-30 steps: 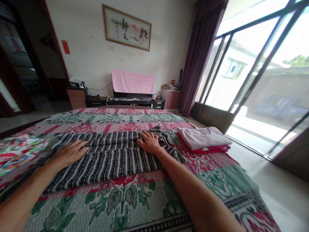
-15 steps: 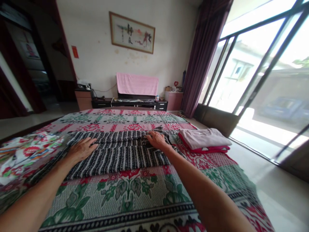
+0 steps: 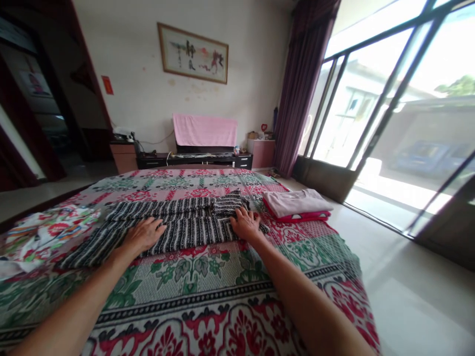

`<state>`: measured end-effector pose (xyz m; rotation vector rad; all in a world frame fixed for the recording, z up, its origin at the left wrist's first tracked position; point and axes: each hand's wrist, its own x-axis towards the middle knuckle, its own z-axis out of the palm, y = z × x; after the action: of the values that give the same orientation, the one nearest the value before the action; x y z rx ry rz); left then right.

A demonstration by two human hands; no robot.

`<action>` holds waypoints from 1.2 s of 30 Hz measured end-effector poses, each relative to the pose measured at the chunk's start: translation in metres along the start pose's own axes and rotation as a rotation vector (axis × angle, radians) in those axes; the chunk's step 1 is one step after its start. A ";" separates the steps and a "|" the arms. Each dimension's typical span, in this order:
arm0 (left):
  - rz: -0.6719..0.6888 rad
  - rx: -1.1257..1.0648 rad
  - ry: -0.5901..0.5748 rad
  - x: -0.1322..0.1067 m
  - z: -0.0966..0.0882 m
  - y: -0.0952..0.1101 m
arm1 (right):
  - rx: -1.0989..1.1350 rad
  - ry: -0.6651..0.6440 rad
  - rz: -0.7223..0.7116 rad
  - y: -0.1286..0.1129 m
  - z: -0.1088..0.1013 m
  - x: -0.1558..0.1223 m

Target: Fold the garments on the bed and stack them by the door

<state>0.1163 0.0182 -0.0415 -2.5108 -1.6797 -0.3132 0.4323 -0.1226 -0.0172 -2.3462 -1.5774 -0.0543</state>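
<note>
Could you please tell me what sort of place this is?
Probably a room in someone's home, judging by the framed picture, the purple curtain and the folded clothes on a flowered spread.

A framed picture hangs above pink cloth

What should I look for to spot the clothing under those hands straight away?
Start with the big flowered cover filling the lower part of the view. Across its middle, beneath the person's left hand and right hand, lies a garment. Its black-and-white stripes set it apart from the crumpled multicoloured cloth to its left and the pale folded top to its right.
</note>
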 end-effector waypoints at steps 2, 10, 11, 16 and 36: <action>-0.012 -0.006 0.009 -0.005 0.004 -0.001 | -0.013 -0.028 0.034 -0.002 -0.004 0.001; -0.008 -0.071 0.069 -0.008 0.003 0.000 | -0.005 -0.018 0.062 0.001 -0.002 -0.008; -0.012 -0.096 0.084 -0.009 0.001 0.001 | -0.004 -0.020 0.066 0.002 -0.001 -0.009; -0.030 -0.190 0.212 -0.013 -0.016 -0.011 | -0.027 -0.012 0.069 0.002 -0.002 -0.008; -0.680 -0.096 -0.056 -0.041 -0.056 -0.109 | 0.350 -0.109 -0.846 -0.249 0.034 0.039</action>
<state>-0.0054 0.0118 0.0005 -1.9282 -2.5510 -0.3790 0.2166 0.0069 0.0167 -1.3226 -2.2953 0.1519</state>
